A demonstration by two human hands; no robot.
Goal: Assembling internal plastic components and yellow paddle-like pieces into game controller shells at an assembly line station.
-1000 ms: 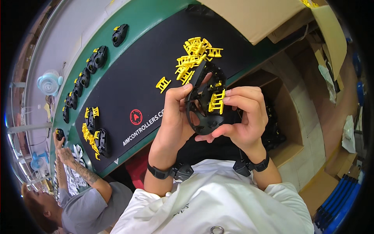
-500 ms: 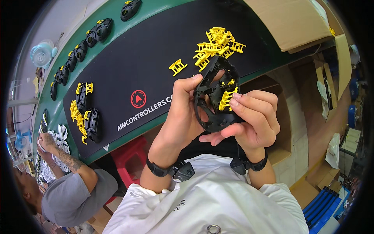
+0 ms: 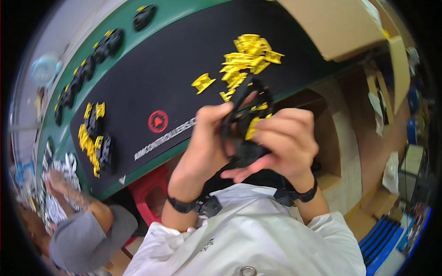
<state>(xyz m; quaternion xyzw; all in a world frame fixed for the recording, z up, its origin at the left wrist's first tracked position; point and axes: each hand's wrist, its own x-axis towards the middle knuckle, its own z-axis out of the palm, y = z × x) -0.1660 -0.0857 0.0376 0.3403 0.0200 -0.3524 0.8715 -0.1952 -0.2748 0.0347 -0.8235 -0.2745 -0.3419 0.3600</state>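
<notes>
In front of my chest, my left hand (image 3: 205, 140) grips a black game controller shell (image 3: 252, 151) by its left side, thumb on the upper rim. A small yellow ladder-shaped plastic piece (image 3: 252, 129) sits at the inside of the shell, pinched by the thumb and fingers of my right hand (image 3: 290, 142). Smaller yellow bits show above it in the shell. Motion blur hides whether the piece is seated. Just beyond the shell lies a heap of similar yellow pieces (image 3: 251, 53), with a single yellow piece (image 3: 203, 83) to its left.
A black mat (image 3: 170, 64) covers the green table (image 3: 126, 14). Black shells with yellow parts (image 3: 108, 46) line its far left edge; more shells and yellow pieces (image 3: 94, 138) lie at the mat's left. A cardboard box (image 3: 336, 27) stands at right. A co-worker (image 3: 87, 234) works at left.
The whole view has shifted and blurred, with the mat's contents sliding slightly left. Both hands and the shell appear a little lower and further left; the grip on shell and yellow piece looks the same.
</notes>
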